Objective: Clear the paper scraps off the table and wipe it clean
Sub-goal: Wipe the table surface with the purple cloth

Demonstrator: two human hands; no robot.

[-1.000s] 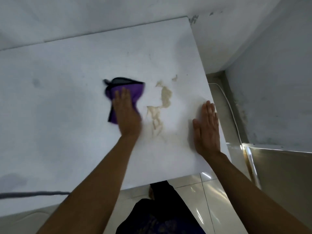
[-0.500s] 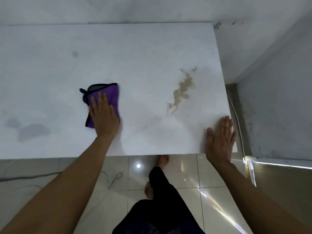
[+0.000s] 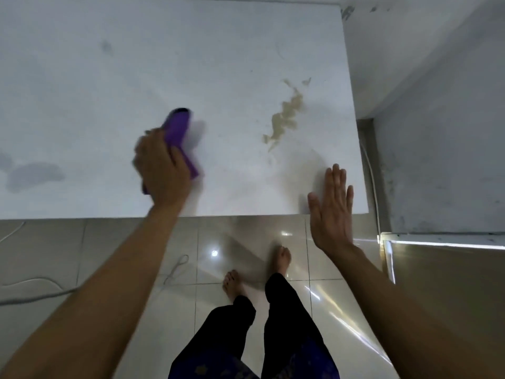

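A white table [image 3: 191, 50] fills the upper half of the head view. My left hand [image 3: 161, 170] grips a purple cloth [image 3: 179, 129] near the table's front edge; the cloth is bunched and lifted, blurred by motion. A tan smear [image 3: 285, 116] stains the tabletop to the right of the cloth. My right hand [image 3: 332, 209] is flat with fingers apart, hovering over the table's front right corner and holding nothing. No paper scraps show on the table.
Grey damp patches [image 3: 32, 173] mark the table's left side. A white wall [image 3: 437, 119] stands close on the right, with a metal-edged panel [image 3: 437, 269] below it. Cables [image 3: 35, 294] lie on the glossy tiled floor at left. My bare feet [image 3: 257, 272] stand before the table.
My left hand went from pressing the cloth flat to gripping it bunched and raised. My right hand slid back off the tabletop to its front corner. The view pulled back.
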